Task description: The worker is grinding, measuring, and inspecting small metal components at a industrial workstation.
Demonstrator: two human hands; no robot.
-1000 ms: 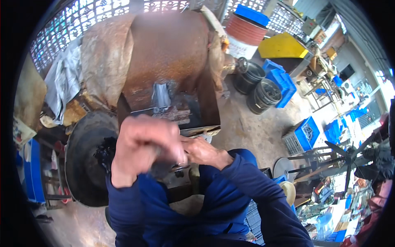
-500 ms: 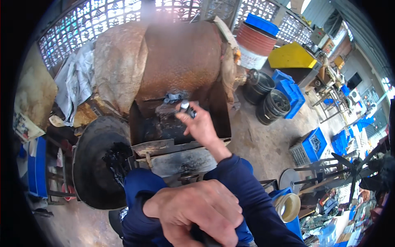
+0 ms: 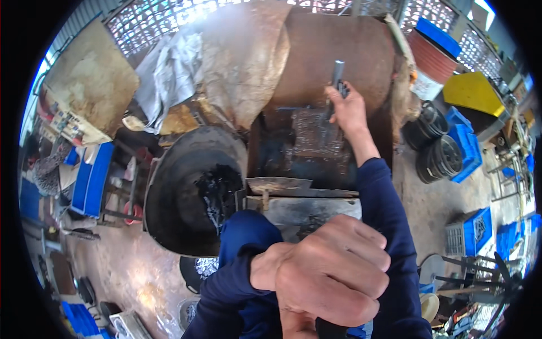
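Stretched out over the dark metal trough (image 3: 265, 152), my right hand (image 3: 351, 110) grips a grey metal rod-like piece (image 3: 339, 72), which points up and away. Below that hand, inside the trough, lies a wet, rough-surfaced metal plate (image 3: 317, 133). In front of it bulges a large rusty drum (image 3: 339, 42). My left hand (image 3: 333, 271) is closed in a fist close to the camera, low in the picture. Its fingers curl round a black object (image 3: 333, 329) that is mostly hidden, so its kind cannot be made out.
Left of the trough stands a wide dark tub (image 3: 169, 198) with black wet material (image 3: 217, 192) in it. A stained sheet (image 3: 248, 56) hangs over the drum's left. To the right are black buckets (image 3: 437, 158), blue crates (image 3: 466, 147) and a fan (image 3: 499, 279).
The view has swung left, so the scene sits farther right. My right hand has reached farther out over the trough, its metal piece now upright in the picture. My left hand stays closed.
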